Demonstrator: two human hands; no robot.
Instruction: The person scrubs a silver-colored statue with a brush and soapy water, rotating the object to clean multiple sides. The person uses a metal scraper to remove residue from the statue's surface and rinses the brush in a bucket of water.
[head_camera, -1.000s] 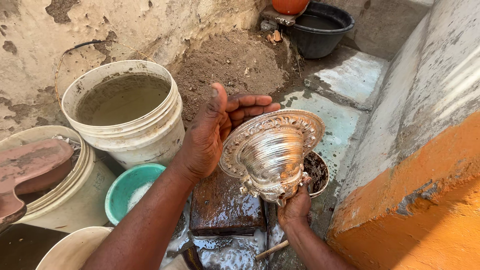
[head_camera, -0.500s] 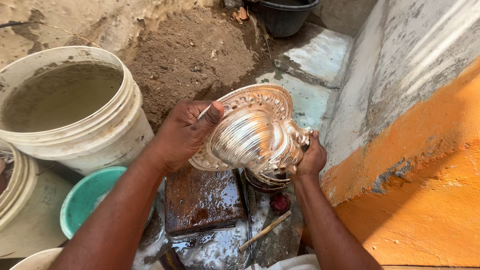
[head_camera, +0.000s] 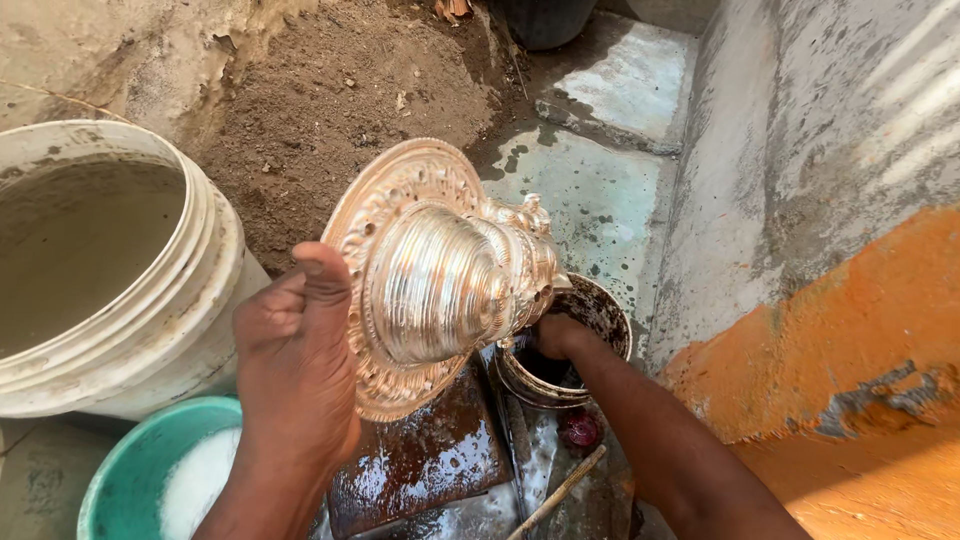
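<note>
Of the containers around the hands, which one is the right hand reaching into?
The small dark rusty tin, right of the ornate silver piece. The right hand dips inside it. The large white bucket and teal bowl lie at the left, untouched.

Item: ornate metal vessel (head_camera: 440, 275), silver-coloured with a coppery tint on the rim.
Form: wide round flange with embossed, scalloped ornament; ribbed dome rising from its centre; narrower decorated neck with small knobs at the far end.
Surface: wet and bright, strongly reflective on the ribbed dome.
Pose: held off the ground, tipped on its side, flange toward 8 o'clock, neck toward 2 o'clock.
Position: centre of view, above a wet brown slab.
Support, flange end: left hand (head_camera: 295, 365) grips the flange edge at 8 o'clock, thumb pressed on the rim.
Support, neck end: right hand (head_camera: 556, 335) sits under the neck at 4 o'clock, mostly hidden by the vessel.
</note>
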